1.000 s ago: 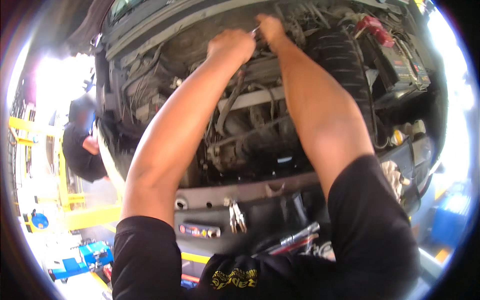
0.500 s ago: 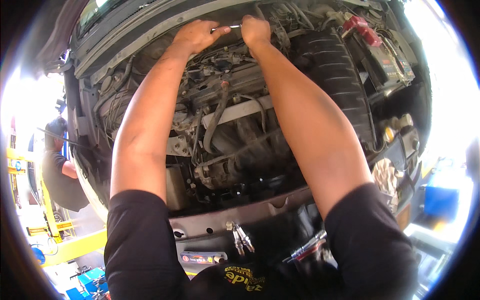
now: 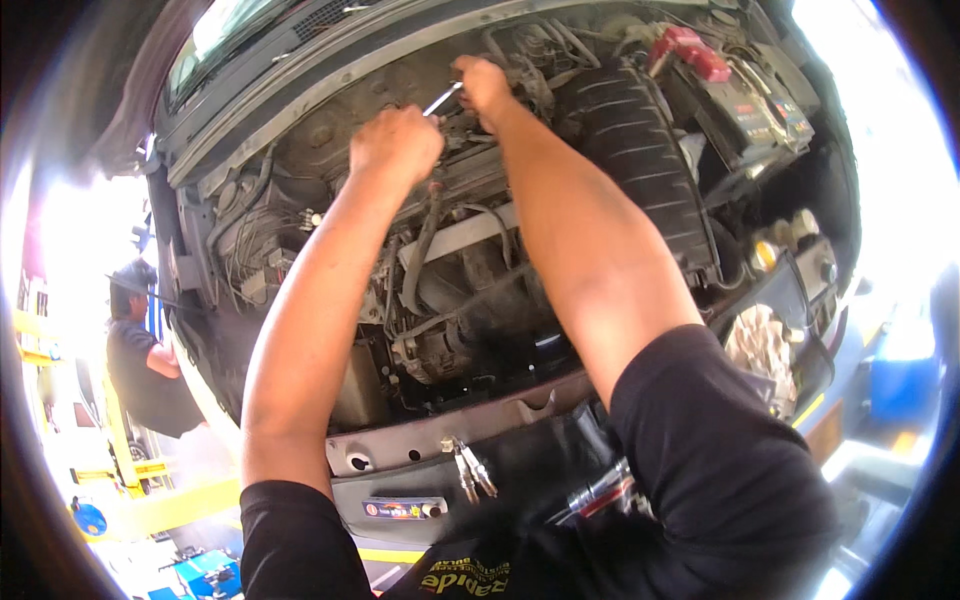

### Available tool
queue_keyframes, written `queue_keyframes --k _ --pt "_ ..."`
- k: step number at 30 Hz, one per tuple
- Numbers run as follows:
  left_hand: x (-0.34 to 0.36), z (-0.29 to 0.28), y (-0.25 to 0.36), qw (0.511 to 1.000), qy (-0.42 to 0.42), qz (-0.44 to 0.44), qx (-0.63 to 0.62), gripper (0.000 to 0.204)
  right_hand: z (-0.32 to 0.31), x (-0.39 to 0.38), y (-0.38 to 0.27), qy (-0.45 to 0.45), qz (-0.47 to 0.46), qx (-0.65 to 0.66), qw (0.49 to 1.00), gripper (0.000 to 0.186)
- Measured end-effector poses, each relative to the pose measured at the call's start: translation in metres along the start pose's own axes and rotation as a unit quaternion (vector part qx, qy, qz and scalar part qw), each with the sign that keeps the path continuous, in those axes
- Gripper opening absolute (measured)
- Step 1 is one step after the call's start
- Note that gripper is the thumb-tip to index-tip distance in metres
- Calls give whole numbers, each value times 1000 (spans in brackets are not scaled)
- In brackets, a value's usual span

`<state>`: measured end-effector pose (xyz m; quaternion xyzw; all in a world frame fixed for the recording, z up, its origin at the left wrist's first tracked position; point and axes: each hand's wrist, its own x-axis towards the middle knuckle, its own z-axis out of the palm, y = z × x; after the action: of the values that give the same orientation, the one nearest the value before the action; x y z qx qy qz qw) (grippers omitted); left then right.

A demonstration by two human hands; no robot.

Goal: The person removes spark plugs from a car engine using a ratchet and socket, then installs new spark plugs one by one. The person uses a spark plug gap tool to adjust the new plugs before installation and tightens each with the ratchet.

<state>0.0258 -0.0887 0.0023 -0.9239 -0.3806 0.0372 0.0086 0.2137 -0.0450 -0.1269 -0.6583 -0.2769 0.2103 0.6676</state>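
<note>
head view, left grip (image 3: 397,145), right grip (image 3: 483,92) pinching rod (image 3: 442,99), gap between, ribbed cover (image 3: 632,145) rightward

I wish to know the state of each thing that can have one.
Left hand: closed on the metal tool
Right hand: closed at its upper end
Metal tool: slanted between both hands
Spark plugs: lying side by side
Small box: lying flat
Engine: exposed
Pale cloth: crumpled

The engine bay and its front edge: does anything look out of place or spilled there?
No spill is apparent. Two likely spark plugs lie loose on the dark front cover, and a crumpled pale cloth or glove sits at the right. They look odd because they seem set down rather than fitted.
</note>
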Motion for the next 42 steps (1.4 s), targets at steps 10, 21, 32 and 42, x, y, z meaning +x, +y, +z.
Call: queue_keyframes --k 10,21,32,42 --pt "121 56 -66 995 45 51 72 44 25 -54 -50 74 75 -68 992 44" --pt "73 10 -40 997 -3 51 52 52 12 -65 -64 108 147 44 982 44" --pt "35 4 -29 991 24 106 -75 42 10 -30 -18 159 86 92 979 48" --pt "153 75 -74 988 113 89 53 44 -5 -60 -53 100 117 84 985 47"
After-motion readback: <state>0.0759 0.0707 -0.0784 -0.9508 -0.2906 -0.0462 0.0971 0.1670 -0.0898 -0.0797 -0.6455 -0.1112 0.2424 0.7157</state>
